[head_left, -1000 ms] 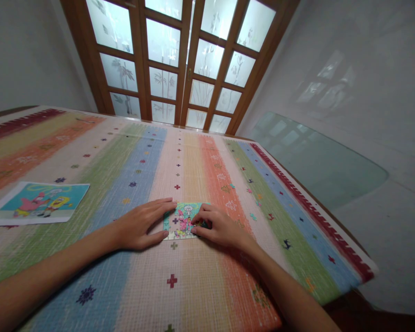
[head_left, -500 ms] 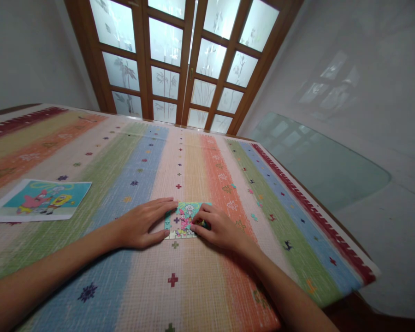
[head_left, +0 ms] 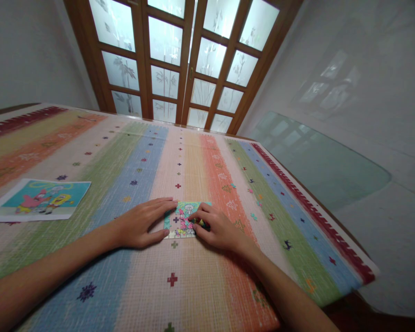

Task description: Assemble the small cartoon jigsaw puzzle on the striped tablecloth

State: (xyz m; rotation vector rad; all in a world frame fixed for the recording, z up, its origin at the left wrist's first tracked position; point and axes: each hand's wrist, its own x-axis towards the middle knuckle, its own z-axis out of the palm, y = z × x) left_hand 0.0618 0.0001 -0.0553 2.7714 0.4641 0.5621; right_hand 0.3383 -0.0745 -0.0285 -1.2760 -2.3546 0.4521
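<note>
A small, partly joined jigsaw puzzle [head_left: 188, 207] lies on the striped tablecloth [head_left: 152, 286], with turquoise edges and a pink cartoon figure. In its left middle part, bare cloth with a dark cross shows between the pieces. My left hand [head_left: 141, 224] rests at the puzzle's left side, its fingers stretched out and its thumb near the lower left corner. Over the right half curls my right hand [head_left: 217, 227], index fingertip and thumb slightly apart on the pink pieces. The part of the puzzle under this hand is shaded and mostly covered.
A printed cartoon picture [head_left: 44, 199] lies on the left. Several loose turquoise and pink puzzle pieces [head_left: 253, 216] are scattered on the right. Beyond the table are wooden doors [head_left: 186, 69] with frosted panes, and a white wall with a greenish glass panel [head_left: 314, 157] stands right.
My right index finger has lifted slightly away from the thumb, so the pinch has loosened. My left hand stays where it was.
</note>
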